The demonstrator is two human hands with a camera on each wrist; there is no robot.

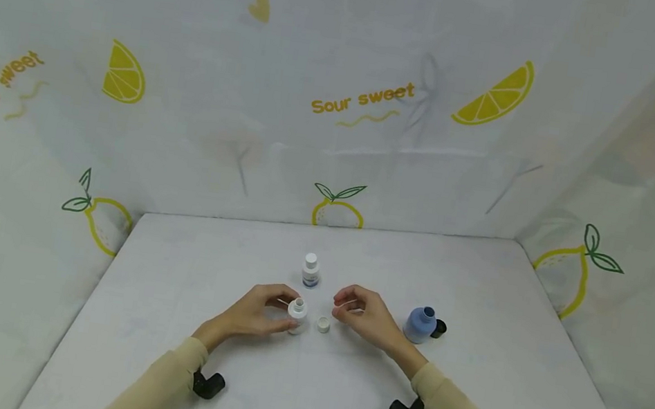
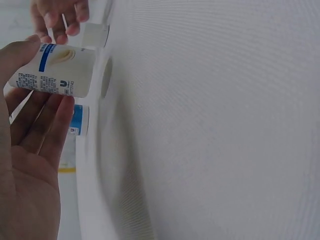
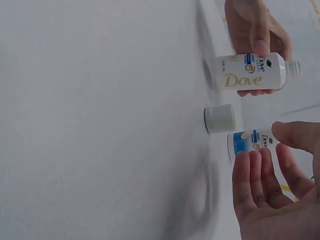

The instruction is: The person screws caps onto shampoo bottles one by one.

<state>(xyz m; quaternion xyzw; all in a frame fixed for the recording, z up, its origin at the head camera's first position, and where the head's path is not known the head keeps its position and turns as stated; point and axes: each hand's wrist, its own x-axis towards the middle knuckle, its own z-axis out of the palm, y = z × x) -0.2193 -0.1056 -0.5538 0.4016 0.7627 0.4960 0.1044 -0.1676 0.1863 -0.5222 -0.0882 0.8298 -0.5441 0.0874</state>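
Note:
My left hand (image 1: 256, 310) grips a white Dove bottle (image 3: 250, 72) between thumb and fingers. The bottle is upright with its threaded neck bare, and its base is slightly above the table in the left wrist view. A small white cap (image 1: 323, 324) rests on the table just right of it. My right hand (image 1: 371, 317) hovers beyond the cap, fingers loosely bent; in the right wrist view nothing shows between thumb and fingertips. Behind both hands stands a second white Dove bottle (image 1: 310, 272) with a blue band (image 3: 241, 143), its cap on.
To the right of my right hand is a blue bottle (image 1: 420, 325) with an uncovered neck, and a black cap (image 1: 439, 328) lies beside it. A black wrist device (image 1: 208, 385) is at each sleeve. A lemon-printed cloth (image 1: 285, 149) hangs behind the white table (image 1: 195, 249).

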